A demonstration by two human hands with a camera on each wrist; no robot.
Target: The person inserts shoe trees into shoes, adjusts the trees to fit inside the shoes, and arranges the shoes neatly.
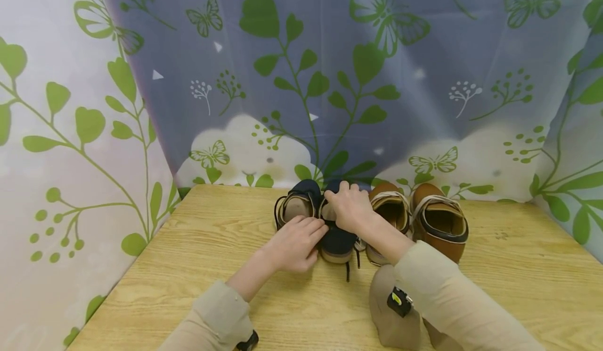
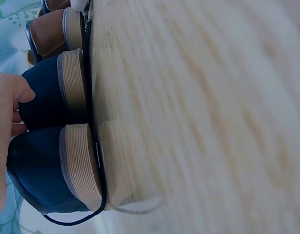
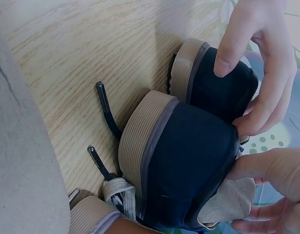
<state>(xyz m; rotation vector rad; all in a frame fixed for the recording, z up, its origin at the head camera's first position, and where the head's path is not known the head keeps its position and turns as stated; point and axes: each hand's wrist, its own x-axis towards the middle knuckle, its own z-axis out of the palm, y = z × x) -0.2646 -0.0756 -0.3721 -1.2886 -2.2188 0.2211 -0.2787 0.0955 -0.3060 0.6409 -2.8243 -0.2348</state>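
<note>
Toes far and heels near, the left navy shoe (image 1: 308, 186) and right navy shoe (image 1: 336, 242) stand side by side on the desk (image 1: 212, 225), long axes running near to far. The right hand (image 1: 350, 210) lies over the right navy shoe's opening, thumb and fingers pinching its upper edge. From the near left, the left hand (image 1: 292, 244) crosses the left navy shoe's heel, fingers fairly straight and close together, tips at the right navy shoe's collar. 2 brown shoes (image 1: 447, 249) stand just right.
</note>
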